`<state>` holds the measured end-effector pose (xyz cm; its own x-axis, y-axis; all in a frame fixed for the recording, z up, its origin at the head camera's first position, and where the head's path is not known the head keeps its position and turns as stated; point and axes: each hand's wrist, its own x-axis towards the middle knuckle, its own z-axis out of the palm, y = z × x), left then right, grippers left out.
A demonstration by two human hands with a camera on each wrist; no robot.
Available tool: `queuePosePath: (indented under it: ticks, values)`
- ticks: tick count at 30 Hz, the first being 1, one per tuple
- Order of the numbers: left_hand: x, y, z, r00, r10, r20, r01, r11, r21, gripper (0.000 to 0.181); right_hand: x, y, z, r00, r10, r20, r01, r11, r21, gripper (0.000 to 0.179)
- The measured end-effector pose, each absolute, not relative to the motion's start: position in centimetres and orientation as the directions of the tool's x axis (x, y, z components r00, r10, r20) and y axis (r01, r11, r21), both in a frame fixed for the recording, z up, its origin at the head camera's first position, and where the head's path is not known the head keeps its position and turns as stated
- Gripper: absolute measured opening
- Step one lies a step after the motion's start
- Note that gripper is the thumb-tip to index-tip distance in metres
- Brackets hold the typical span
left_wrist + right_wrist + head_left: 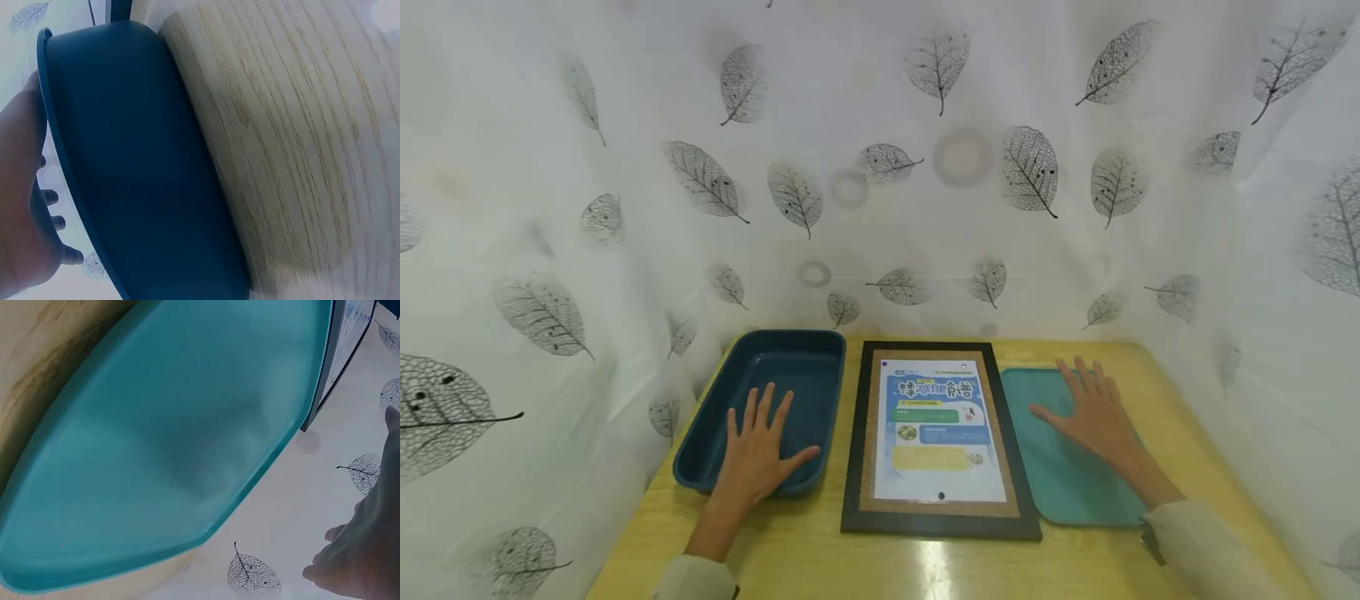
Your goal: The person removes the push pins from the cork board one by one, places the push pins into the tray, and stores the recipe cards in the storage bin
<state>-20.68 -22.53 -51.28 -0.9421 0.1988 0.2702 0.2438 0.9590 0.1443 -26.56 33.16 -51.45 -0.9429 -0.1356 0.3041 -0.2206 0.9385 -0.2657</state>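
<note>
My left hand (756, 457) is spread with straight fingers above the deep dark-blue basin (797, 362), near its front rim; whether it touches the rim I cannot tell. In the left wrist view the basin's outer wall (137, 162) fills the middle, with the hand (25, 200) beyond the rim. Over the shallow teal tray (1052, 483) hovers my right hand (1093, 417), fingers spread and nothing held. The right wrist view shows a gap between that hand (362, 544) and the tray (156, 444). Between basin and tray lies a dark-framed cork board (868, 475) bearing a printed sheet (940, 483).
A light wood-grain table (805, 558) carries all three items side by side. White curtain (895, 225) with a grey leaf print encloses the back and both sides. The printed sheet is pinned at several corners or edges.
</note>
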Motion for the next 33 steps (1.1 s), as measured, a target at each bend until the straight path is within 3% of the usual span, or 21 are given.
queuePosePath:
  ticks: [11, 23, 33]
  values:
    - [-20.7, -21.2, -51.2, -0.935, 0.211, 0.286, 0.263, 0.952, 0.158, 0.106, -27.3, 31.1, -51.8, -0.929, -0.183, 0.322, -0.265, 0.936, -0.232, 0.106]
    - [-21.3, -19.3, -51.4, -0.917, 0.228, 0.327, 0.285, 0.949, 0.136, 0.104, -28.2, 29.1, -51.5, -0.935, -0.203, 0.291, -0.282, 0.923, -0.262, 0.103]
    - [-21.6, -17.5, -51.3, -0.923, 0.254, 0.290, 0.307, 0.939, 0.153, 0.105, -28.8, 27.4, -51.2, -0.929, -0.212, 0.303, -0.301, 0.910, -0.286, 0.099]
